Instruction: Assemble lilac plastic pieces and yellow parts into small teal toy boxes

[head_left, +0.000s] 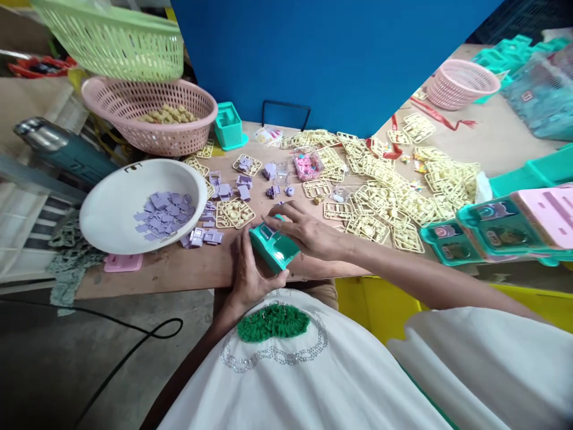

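White top (340, 376) with a green knitted patch (272, 321) ringed by silver beads (268, 356).

Three baskets (150, 113), one white bowl (111, 197), two hands (308, 230).

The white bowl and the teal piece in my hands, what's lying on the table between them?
In the head view, small purple pieces lie on the table between the white bowl and the teal piece.

The left hand (249, 272) and right hand (304, 230) cover much of the teal box (273, 248). Beside it, the stacked toys (501, 230) run past the picture's right edge.
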`<state>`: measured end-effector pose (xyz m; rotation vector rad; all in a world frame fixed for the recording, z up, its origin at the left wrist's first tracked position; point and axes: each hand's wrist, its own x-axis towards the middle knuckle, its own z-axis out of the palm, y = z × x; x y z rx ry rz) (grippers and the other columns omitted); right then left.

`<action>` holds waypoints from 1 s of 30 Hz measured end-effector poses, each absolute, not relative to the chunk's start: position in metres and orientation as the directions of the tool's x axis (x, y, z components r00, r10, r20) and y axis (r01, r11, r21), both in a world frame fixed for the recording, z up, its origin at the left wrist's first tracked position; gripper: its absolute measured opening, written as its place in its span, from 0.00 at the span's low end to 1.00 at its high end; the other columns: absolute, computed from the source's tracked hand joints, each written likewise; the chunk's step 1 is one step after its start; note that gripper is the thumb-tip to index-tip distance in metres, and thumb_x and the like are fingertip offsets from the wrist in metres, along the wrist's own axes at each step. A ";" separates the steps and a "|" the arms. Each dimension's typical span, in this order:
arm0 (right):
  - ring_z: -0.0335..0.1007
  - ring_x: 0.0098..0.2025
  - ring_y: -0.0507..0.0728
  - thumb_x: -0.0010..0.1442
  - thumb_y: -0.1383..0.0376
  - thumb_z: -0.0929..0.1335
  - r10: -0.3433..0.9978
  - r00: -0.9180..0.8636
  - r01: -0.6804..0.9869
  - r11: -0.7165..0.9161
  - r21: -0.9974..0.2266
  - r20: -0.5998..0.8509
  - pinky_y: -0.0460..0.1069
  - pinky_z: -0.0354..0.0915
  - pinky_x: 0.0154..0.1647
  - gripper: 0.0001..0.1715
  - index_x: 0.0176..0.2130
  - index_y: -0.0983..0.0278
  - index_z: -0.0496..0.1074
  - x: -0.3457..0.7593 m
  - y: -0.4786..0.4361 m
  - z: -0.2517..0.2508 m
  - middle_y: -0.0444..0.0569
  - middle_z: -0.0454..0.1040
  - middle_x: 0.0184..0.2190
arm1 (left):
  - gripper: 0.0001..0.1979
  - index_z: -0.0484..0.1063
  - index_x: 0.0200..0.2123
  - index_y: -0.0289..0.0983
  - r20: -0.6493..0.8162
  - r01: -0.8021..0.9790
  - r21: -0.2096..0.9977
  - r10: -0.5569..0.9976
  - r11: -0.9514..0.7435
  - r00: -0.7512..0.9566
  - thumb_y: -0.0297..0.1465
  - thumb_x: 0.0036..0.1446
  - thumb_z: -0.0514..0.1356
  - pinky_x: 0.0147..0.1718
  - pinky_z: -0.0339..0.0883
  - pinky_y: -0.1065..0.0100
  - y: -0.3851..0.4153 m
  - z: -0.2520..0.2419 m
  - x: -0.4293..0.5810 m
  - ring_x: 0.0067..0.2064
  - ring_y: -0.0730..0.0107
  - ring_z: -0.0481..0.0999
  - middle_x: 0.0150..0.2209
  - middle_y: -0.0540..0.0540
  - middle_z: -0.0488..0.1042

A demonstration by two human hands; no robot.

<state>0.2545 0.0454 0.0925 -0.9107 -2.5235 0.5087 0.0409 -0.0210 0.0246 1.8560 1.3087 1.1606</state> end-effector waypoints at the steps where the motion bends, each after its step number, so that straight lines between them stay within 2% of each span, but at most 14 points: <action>1: 0.70 0.62 0.68 0.79 0.61 0.60 0.730 -0.627 0.533 0.657 -0.533 0.272 0.67 0.74 0.61 0.28 0.72 0.64 0.67 0.257 0.043 0.089 0.66 0.71 0.61 | 0.66 0.45 0.77 0.41 0.328 0.443 0.827 0.937 -0.347 0.122 0.39 0.43 0.79 0.72 0.58 0.34 -0.023 0.025 0.043 0.73 0.33 0.62 0.73 0.28 0.60; 4: 0.76 0.58 0.67 0.77 0.52 0.65 0.875 -0.425 0.559 0.455 -0.693 0.232 0.63 0.76 0.59 0.32 0.70 0.67 0.70 0.262 0.033 0.084 0.65 0.75 0.57 | 0.61 0.51 0.75 0.41 0.301 0.459 0.834 0.950 -0.307 0.089 0.46 0.46 0.79 0.70 0.62 0.38 -0.029 0.025 0.046 0.71 0.36 0.66 0.71 0.29 0.63; 7: 0.78 0.57 0.68 0.73 0.48 0.70 0.901 -0.400 0.537 0.380 -0.753 0.169 0.63 0.75 0.60 0.34 0.66 0.69 0.75 0.262 0.021 0.088 0.65 0.77 0.56 | 0.48 0.57 0.73 0.40 0.234 0.377 0.884 0.960 -0.276 0.154 0.52 0.58 0.71 0.67 0.68 0.44 -0.027 0.030 0.040 0.68 0.43 0.71 0.68 0.31 0.68; 10: 0.79 0.58 0.67 0.72 0.50 0.71 0.902 -0.398 0.510 0.372 -0.776 0.171 0.62 0.74 0.60 0.32 0.64 0.67 0.77 0.260 0.015 0.093 0.65 0.78 0.58 | 0.34 0.62 0.72 0.42 0.159 0.257 0.943 0.963 -0.214 0.219 0.48 0.70 0.62 0.62 0.74 0.52 -0.010 0.042 0.029 0.64 0.52 0.76 0.66 0.34 0.70; 12: 0.80 0.57 0.67 0.71 0.51 0.72 0.916 -0.352 0.511 0.362 -0.780 0.195 0.61 0.75 0.59 0.30 0.63 0.67 0.78 0.257 0.013 0.093 0.64 0.80 0.56 | 0.29 0.70 0.67 0.43 0.158 0.228 0.948 0.951 -0.221 0.266 0.44 0.66 0.66 0.63 0.75 0.55 0.006 0.053 0.024 0.65 0.53 0.76 0.66 0.38 0.71; 14: 0.81 0.54 0.67 0.69 0.52 0.73 0.931 -0.280 0.524 0.353 -0.775 0.235 0.61 0.76 0.57 0.28 0.59 0.67 0.79 0.253 0.011 0.089 0.63 0.83 0.53 | 0.20 0.78 0.57 0.41 0.161 0.183 0.957 0.936 -0.225 0.314 0.40 0.64 0.68 0.62 0.77 0.58 0.018 0.064 0.024 0.63 0.55 0.78 0.61 0.39 0.74; 16: 0.81 0.53 0.66 0.69 0.53 0.73 0.933 -0.234 0.537 0.357 -0.764 0.272 0.61 0.76 0.56 0.24 0.56 0.66 0.80 0.250 0.009 0.085 0.62 0.84 0.51 | 0.14 0.80 0.50 0.39 0.138 0.141 0.971 0.937 -0.191 0.319 0.38 0.64 0.68 0.56 0.81 0.62 0.023 0.073 0.027 0.55 0.59 0.83 0.55 0.41 0.76; 18: 0.80 0.55 0.67 0.71 0.53 0.71 0.925 -0.234 0.551 0.381 -0.743 0.301 0.62 0.76 0.57 0.23 0.57 0.65 0.81 0.247 0.005 0.083 0.62 0.83 0.54 | 0.12 0.80 0.47 0.39 0.116 0.125 0.979 0.947 -0.160 0.298 0.37 0.63 0.68 0.50 0.83 0.66 0.022 0.079 0.032 0.50 0.64 0.85 0.52 0.42 0.76; 20: 0.78 0.58 0.68 0.74 0.54 0.69 0.913 -0.254 0.568 0.408 -0.714 0.320 0.64 0.76 0.59 0.24 0.59 0.65 0.81 0.246 0.002 0.083 0.64 0.82 0.57 | 0.12 0.80 0.47 0.39 0.131 0.145 0.973 0.951 -0.177 0.280 0.37 0.63 0.68 0.48 0.84 0.67 0.019 0.081 0.035 0.49 0.64 0.84 0.52 0.43 0.76; 23: 0.75 0.61 0.69 0.74 0.53 0.68 0.908 -0.274 0.586 0.418 -0.694 0.316 0.67 0.75 0.61 0.26 0.62 0.65 0.79 0.246 0.001 0.085 0.65 0.81 0.59 | 0.18 0.79 0.52 0.40 0.154 0.170 0.963 0.944 -0.210 0.293 0.40 0.62 0.70 0.54 0.82 0.62 0.016 0.074 0.035 0.57 0.58 0.82 0.56 0.41 0.76; 25: 0.75 0.62 0.69 0.74 0.53 0.68 0.913 -0.286 0.556 0.404 -0.726 0.289 0.67 0.75 0.61 0.26 0.63 0.64 0.79 0.247 0.002 0.086 0.64 0.79 0.61 | 0.32 0.74 0.61 0.41 0.092 0.132 0.981 0.941 -0.142 0.327 0.46 0.57 0.74 0.62 0.78 0.57 0.016 0.063 0.032 0.65 0.52 0.77 0.63 0.38 0.72; 27: 0.77 0.59 0.66 0.75 0.53 0.68 0.910 -0.314 0.486 0.400 -0.777 0.272 0.63 0.76 0.59 0.26 0.64 0.63 0.78 0.247 0.005 0.087 0.63 0.79 0.61 | 0.48 0.65 0.70 0.41 -0.003 0.088 0.996 0.929 -0.032 0.371 0.53 0.52 0.76 0.66 0.75 0.52 0.016 0.051 0.030 0.72 0.45 0.71 0.71 0.33 0.66; 29: 0.78 0.57 0.64 0.75 0.52 0.69 0.883 -0.358 0.419 0.443 -0.793 0.304 0.61 0.76 0.58 0.26 0.63 0.62 0.78 0.248 0.008 0.088 0.62 0.78 0.59 | 0.57 0.57 0.75 0.41 -0.063 0.062 0.997 0.911 0.041 0.407 0.58 0.51 0.74 0.68 0.73 0.49 0.013 0.043 0.029 0.75 0.41 0.66 0.75 0.31 0.60; 30: 0.77 0.57 0.64 0.74 0.52 0.69 0.861 -0.383 0.397 0.481 -0.782 0.334 0.62 0.75 0.59 0.26 0.63 0.62 0.78 0.249 0.009 0.089 0.61 0.78 0.58 | 0.58 0.55 0.76 0.42 -0.065 0.047 0.998 0.910 0.050 0.409 0.59 0.52 0.73 0.69 0.71 0.49 0.010 0.041 0.030 0.77 0.41 0.64 0.77 0.31 0.59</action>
